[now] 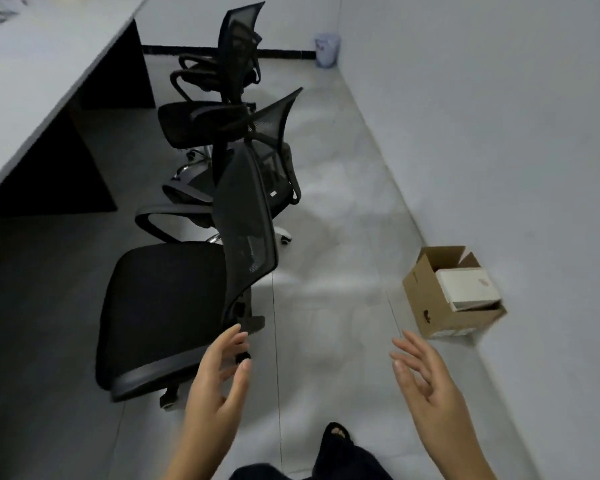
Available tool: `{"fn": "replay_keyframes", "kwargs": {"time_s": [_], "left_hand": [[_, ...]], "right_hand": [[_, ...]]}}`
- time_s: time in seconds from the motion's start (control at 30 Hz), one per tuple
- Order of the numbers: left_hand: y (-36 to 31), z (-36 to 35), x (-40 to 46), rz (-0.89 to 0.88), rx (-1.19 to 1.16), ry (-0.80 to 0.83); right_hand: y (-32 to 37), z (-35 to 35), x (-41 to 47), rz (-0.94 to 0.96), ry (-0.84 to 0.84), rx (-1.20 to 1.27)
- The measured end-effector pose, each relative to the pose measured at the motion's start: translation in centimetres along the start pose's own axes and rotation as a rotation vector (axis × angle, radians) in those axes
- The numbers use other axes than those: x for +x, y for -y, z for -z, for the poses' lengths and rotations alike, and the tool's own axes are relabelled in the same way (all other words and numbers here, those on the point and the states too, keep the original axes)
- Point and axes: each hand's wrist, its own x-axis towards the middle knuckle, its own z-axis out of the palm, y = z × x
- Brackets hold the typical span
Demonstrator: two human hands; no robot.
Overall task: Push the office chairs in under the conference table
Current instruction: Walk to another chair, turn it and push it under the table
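Three black mesh office chairs stand in a row beside the grey conference table (pixel 32 98) on the left. The nearest chair (pixel 174 306) sits out from the table, its backrest toward me. The middle chair (pixel 257 168) and the far chair (pixel 219 81) stand behind it, also out from the table. My left hand (pixel 219 382) is open with spread fingers just behind the nearest chair's back support, holding nothing. My right hand (pixel 426 379) is open in the air to the right, clear of the chairs.
An open cardboard box (pixel 433 303) with a white item inside sits on the floor by the right wall. A pale waste bin (pixel 327 50) stands in the far corner. Tiled floor runs between the chairs and the wall. My foot (pixel 336 436) shows at the bottom.
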Motion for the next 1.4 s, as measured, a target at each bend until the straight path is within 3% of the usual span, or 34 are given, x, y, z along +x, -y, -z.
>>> {"fn": "replay_keyframes", "kwargs": {"time_s": [0.23, 0.63, 0.83, 1.0, 1.13, 1.23, 1.33, 1.4], "left_hand": [[-1.4, -5.1, 8.6, 0.061, 0.005, -0.213], [-1.9, -4.4, 27.8, 0.117, 0.078, -0.518], [-1.8, -4.0, 28.9, 0.272, 0.021, -0.817], [-1.4, -7.4, 29.1, 0.494, -0.029, -1.165], [-1.8, -12.3, 31.6, 0.638, -0.020, -1.342], [-1.5, -16.1, 33.5, 0.749, 0.035, -1.370], [-0.8, -18.8, 34.5, 0.856, 0.112, -1.300], [-0.2, -19.7, 34.8, 0.902, 0.293, -1.196]], "right_hand": [[1.5, 0.8, 15.7, 0.019, 0.227, 0.001], [8.3, -8.5, 39.5, 0.177, 0.542, -0.047], [11.4, -16.2, 46.8, 0.218, 0.890, -0.155], [13.0, -22.5, 50.8, 0.283, 1.269, -0.276], [13.5, -25.4, 54.0, 0.406, 1.533, -0.407], [13.3, -26.5, 56.5, 0.535, 1.677, -0.518], [13.0, -27.4, 58.4, 0.760, 1.818, -0.674], [12.6, -28.0, 59.4, 1.016, 1.881, -0.830]]}}
